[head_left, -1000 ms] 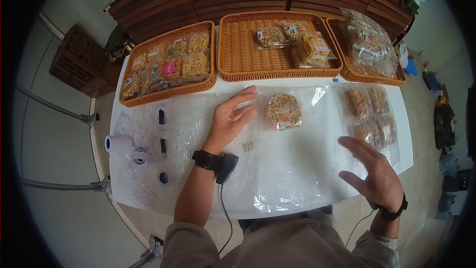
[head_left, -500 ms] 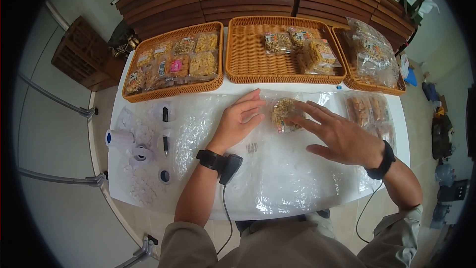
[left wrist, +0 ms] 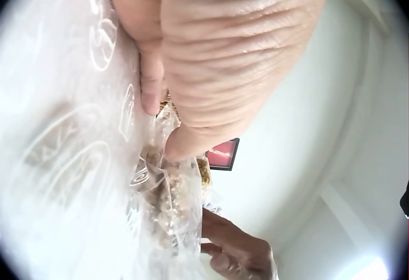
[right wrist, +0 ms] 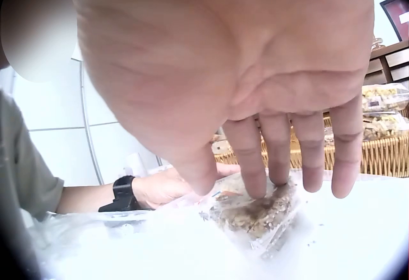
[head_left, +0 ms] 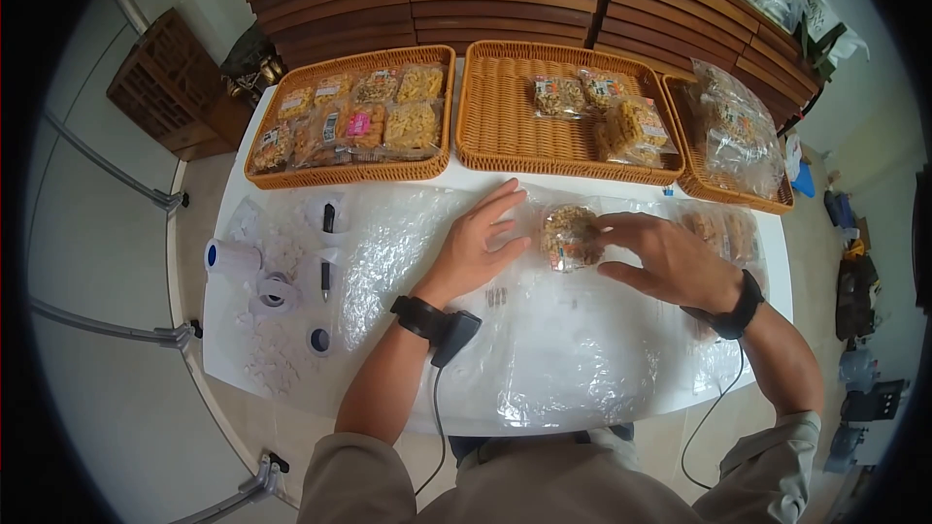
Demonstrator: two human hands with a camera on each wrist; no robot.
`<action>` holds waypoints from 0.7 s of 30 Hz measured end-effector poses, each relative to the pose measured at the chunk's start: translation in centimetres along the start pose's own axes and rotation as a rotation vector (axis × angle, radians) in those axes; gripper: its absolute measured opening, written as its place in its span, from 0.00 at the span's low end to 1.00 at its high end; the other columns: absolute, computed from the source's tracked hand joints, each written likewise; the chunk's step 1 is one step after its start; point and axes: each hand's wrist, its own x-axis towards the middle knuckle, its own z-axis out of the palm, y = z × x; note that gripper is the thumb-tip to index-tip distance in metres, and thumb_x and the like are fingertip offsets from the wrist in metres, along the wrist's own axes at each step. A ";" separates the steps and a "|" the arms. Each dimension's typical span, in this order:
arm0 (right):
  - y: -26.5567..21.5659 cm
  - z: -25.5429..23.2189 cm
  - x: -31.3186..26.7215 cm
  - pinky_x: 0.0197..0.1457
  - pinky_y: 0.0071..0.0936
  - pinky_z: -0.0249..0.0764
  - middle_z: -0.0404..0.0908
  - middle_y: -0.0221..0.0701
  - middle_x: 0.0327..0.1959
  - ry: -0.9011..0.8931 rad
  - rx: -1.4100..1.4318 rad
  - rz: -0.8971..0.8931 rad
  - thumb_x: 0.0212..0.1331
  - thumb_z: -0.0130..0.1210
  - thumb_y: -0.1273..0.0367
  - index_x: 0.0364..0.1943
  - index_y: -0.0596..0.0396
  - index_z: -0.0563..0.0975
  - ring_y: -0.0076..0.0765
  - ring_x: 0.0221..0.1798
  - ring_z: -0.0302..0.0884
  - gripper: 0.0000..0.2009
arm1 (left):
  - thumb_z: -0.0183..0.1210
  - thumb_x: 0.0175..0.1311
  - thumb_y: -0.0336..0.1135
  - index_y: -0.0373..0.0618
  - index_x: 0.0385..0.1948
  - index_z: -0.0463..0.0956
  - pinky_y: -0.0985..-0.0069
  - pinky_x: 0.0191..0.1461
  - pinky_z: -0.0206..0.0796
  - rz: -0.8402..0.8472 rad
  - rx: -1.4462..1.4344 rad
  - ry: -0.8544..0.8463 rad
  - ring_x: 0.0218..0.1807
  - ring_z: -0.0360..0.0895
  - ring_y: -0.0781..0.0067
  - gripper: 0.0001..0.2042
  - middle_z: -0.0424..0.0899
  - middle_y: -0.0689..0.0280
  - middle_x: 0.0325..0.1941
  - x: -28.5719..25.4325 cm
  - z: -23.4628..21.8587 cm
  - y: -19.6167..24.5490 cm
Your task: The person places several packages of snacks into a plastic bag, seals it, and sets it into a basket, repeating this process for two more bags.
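Note:
A clear plastic packet of nutty, grain-like snack [head_left: 571, 237] with a colourful label lies on the plastic-covered table, between my hands. My left hand [head_left: 478, 247] rests just left of it, fingers loosely bent and thumb pointing at the packet's wrapper edge. From the right, my right hand [head_left: 670, 257] reaches over the packet. In the right wrist view, its fingers [right wrist: 275, 158] extend straight down, fingertips right at the top of the packet [right wrist: 255, 219], with the thumb apart on the near side.
Wicker trays line the back: a left tray [head_left: 349, 173] full of snack packets, a middle tray [head_left: 505, 126] with several packets, and a right tray [head_left: 694, 170] with a plastic bag of packets. Brown packets [head_left: 743, 233] lie at right. Tape rolls [head_left: 233, 257], paper scraps and black pens [head_left: 326, 277] sit left.
My right hand has come in from the right side of the table and now reaches over the snack packet. The left hand has stayed beside it. The head view has shifted slightly.

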 end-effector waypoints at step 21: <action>0.6 2.1 0.9 0.72 0.43 0.66 0.63 0.48 0.70 0.165 -0.022 -0.124 0.51 0.69 0.67 0.69 0.54 0.65 0.57 0.71 0.62 0.38 | 0.63 0.61 0.20 0.38 0.67 0.64 0.83 0.42 0.75 -0.171 -0.151 0.025 0.40 0.81 0.80 0.30 0.83 0.61 0.47 0.0 -0.2 0.3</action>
